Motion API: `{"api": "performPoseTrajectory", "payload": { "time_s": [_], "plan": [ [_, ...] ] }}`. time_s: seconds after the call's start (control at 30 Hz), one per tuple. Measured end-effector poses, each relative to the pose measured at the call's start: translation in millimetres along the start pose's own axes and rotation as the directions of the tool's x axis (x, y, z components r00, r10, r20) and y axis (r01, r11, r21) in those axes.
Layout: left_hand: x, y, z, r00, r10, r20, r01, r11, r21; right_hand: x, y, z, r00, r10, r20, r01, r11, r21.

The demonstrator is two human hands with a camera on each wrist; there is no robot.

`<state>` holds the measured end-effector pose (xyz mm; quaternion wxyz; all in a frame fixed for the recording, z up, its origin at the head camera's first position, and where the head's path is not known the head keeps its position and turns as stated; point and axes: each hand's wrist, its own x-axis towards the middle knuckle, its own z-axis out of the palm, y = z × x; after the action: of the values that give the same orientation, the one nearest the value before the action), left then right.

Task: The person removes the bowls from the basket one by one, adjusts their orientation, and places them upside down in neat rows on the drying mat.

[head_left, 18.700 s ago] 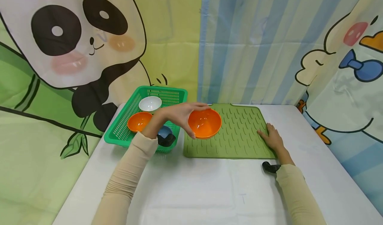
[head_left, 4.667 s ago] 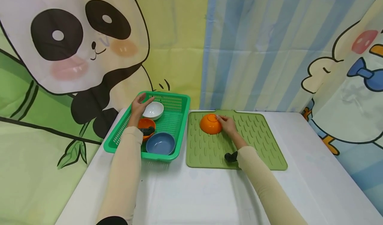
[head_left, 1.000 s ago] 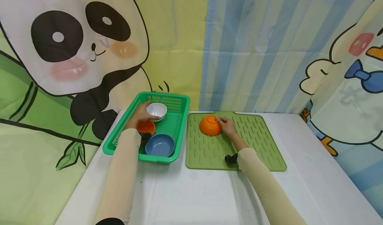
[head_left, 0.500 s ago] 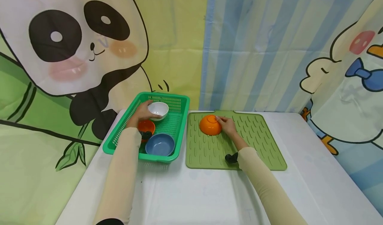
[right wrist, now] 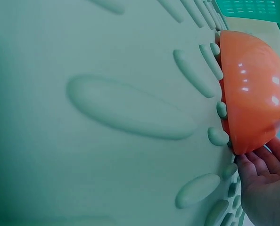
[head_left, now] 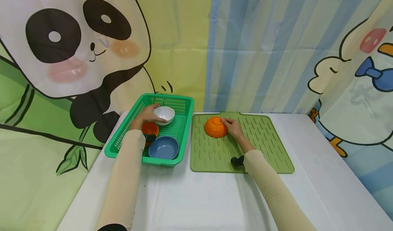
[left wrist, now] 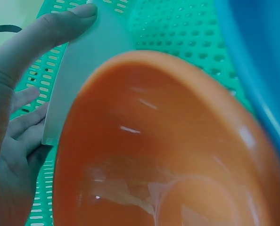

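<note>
My left hand (head_left: 145, 117) grips a white bowl (head_left: 165, 113) inside the green basket (head_left: 191, 121). In the left wrist view the thumb lies along one side of the white bowl (left wrist: 90, 70), with fingers on the other. Below that wrist sits an orange bowl (head_left: 149, 128), open side up, and a blue bowl (head_left: 164, 148) stands nearer the front. On the green mat (head_left: 261, 152) another orange bowl (head_left: 214, 128) lies upside down. My right hand (head_left: 234, 128) holds it by its foot ring and side; the right wrist view shows fingers against the bowl (right wrist: 253, 89) near its rim.
The basket stands left of the mat on a white-covered table (head_left: 196, 200). A printed curtain (head_left: 251, 46) hangs right behind both. Black wrist-worn devices, one of them over the mat (head_left: 237, 161), stick out by each sleeve.
An orange bowl held up by my left hand long ago now lies inverted on the mat. My left hand has since gripped the white bowl and shifted it slightly right. The right hand stays put.
</note>
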<state>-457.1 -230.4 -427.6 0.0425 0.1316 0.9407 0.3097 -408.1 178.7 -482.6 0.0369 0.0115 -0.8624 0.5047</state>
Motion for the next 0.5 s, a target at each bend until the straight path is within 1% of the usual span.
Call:
{"api": "performPoseTrajectory", "payload": {
  "time_s": [0.03,0.13,0.23,0.27,0.37,0.5],
  "plan": [
    [1.0,-3.1,0.9,1.000,0.025,-0.010,-0.025,1.000,0.000,0.2,0.3,0.2,1.000,0.000,0.001,0.000,1.000,-0.002],
    [-0.1,-2.2,1.3,0.999,0.043,-0.015,-0.043,0.999,-0.014,0.8,0.9,0.3,1.000,0.001,-0.001,-0.001,1.000,-0.010],
    [0.8,0.3,0.1,0.998,0.065,-0.025,-0.065,0.998,-0.009,1.0,0.9,0.2,1.000,0.005,-0.003,-0.006,1.000,-0.020],
    [-0.2,5.0,-1.1,0.999,0.046,-0.017,-0.047,0.999,-0.011,0.9,0.7,0.1,1.000,0.008,-0.004,-0.008,1.000,-0.022],
    [-0.2,10.6,-4.8,0.998,0.057,-0.035,-0.056,0.998,0.014,0.0,-0.7,0.3,1.000,0.012,-0.003,-0.012,1.000,-0.017],
    [-1.8,22.5,-11.5,0.996,0.075,-0.050,-0.074,0.997,0.031,-1.4,-2.6,-0.4,1.000,0.006,-0.005,-0.006,1.000,-0.010]
  ]
}}
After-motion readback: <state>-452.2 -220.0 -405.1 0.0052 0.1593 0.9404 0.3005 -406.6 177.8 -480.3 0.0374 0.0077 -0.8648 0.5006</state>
